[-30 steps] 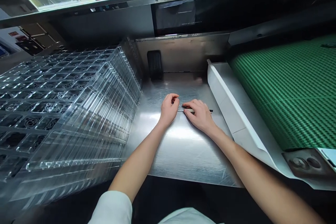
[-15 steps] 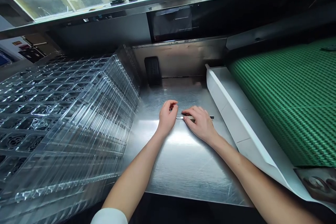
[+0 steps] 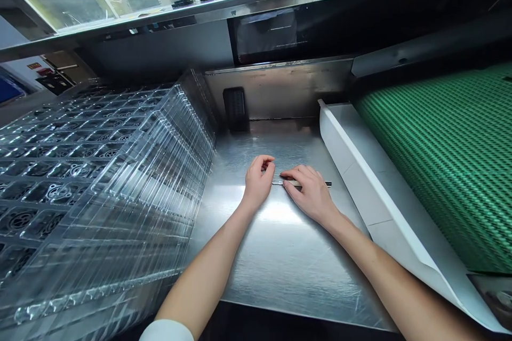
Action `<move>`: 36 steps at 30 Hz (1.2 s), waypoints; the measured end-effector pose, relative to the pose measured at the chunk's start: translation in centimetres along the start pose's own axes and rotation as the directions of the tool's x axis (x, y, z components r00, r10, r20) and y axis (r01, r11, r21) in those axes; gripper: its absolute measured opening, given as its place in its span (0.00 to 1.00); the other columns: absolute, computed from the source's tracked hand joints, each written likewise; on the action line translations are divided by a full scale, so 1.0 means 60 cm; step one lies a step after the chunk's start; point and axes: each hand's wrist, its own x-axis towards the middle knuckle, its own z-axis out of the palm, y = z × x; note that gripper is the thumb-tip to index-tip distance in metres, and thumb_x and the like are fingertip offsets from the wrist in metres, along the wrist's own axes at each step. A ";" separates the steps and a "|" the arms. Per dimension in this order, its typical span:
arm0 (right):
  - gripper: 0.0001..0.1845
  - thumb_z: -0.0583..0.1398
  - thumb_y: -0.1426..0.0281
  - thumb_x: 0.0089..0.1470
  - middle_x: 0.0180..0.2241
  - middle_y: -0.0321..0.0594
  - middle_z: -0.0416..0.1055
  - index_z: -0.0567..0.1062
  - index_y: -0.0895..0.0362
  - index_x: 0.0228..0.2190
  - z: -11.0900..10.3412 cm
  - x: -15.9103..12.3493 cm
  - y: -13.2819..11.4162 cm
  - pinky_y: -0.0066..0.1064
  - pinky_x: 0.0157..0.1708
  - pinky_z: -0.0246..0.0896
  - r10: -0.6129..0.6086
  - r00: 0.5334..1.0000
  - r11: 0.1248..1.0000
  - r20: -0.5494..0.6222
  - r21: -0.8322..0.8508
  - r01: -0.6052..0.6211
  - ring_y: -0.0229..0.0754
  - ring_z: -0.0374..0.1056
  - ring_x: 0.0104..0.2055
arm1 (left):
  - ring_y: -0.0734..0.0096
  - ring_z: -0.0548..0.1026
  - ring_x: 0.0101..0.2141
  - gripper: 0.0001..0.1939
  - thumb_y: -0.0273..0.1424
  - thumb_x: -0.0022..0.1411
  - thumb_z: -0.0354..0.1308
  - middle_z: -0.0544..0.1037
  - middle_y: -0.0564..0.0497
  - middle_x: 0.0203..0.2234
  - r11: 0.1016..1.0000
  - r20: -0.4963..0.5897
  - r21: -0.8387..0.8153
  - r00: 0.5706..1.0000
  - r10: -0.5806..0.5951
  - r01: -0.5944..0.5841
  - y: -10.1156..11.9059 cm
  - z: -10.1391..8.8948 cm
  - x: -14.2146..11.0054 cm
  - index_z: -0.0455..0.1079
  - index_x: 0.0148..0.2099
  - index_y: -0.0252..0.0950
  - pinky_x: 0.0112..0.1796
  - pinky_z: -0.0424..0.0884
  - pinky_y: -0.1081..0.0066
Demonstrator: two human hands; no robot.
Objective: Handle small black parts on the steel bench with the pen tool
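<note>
Both of my hands rest on a steel worktop [image 3: 280,256]. My left hand [image 3: 258,181] is curled into a loose fist, thumb and fingertips pinched together; what they hold, if anything, is too small to see. My right hand [image 3: 310,192] lies over a thin metal tool [image 3: 327,184], its fingers pressed together on it. The tool's tip pokes out between the two hands and its dark end shows to the right of my knuckles.
A tall stack of clear plastic blister trays [image 3: 92,192] fills the left side. A white angled guide [image 3: 368,192] borders a green ribbed conveyor belt [image 3: 448,154] on the right. A black block [image 3: 236,109] stands against the steel back wall, below a dark screen [image 3: 266,34].
The hands keep their pose on the tool. Only the view has shifted slightly, so everything sits a little lower in the frame.
</note>
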 end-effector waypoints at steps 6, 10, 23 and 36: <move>0.12 0.57 0.68 0.66 0.42 0.39 0.74 0.80 0.53 0.45 0.000 0.000 -0.001 0.42 0.45 0.55 -0.007 1.000 1.000 -0.007 0.003 0.007 0.48 0.67 0.46 | 0.68 0.76 0.44 0.07 0.28 0.70 0.57 0.80 0.49 0.43 1.000 -0.008 -0.001 1.000 0.016 -0.016 -0.002 0.000 0.000 0.75 0.47 0.38 0.47 0.69 0.68; 0.12 0.57 0.67 0.66 0.42 0.40 0.74 0.80 0.53 0.44 0.001 0.000 0.001 0.42 0.45 0.55 -0.013 1.000 1.000 -0.005 0.004 0.013 0.49 0.67 0.45 | 0.68 0.76 0.44 0.07 0.27 0.70 0.56 0.80 0.50 0.43 1.000 -0.007 -0.002 1.000 0.015 -0.015 -0.002 0.001 0.000 0.75 0.47 0.38 0.47 0.69 0.69; 0.14 0.55 0.66 0.66 0.41 0.39 0.74 0.80 0.53 0.44 0.003 0.003 0.007 0.40 0.45 0.55 -0.043 0.999 0.999 -0.005 0.005 0.043 0.47 0.67 0.45 | 0.67 0.76 0.42 0.07 0.26 0.68 0.56 0.81 0.50 0.42 0.998 -0.005 0.062 1.000 0.024 -0.024 -0.004 0.006 0.006 0.75 0.45 0.38 0.47 0.70 0.67; 0.15 0.57 0.67 0.63 0.41 0.42 0.75 0.82 0.55 0.44 0.001 0.014 -0.011 0.38 0.49 0.57 0.037 0.998 0.995 0.048 -0.099 -0.032 0.48 0.68 0.46 | 0.68 0.77 0.43 0.09 0.23 0.67 0.54 0.81 0.48 0.42 0.995 -0.013 0.094 1.000 -0.015 0.016 0.023 -0.005 -0.002 0.74 0.46 0.36 0.48 0.70 0.69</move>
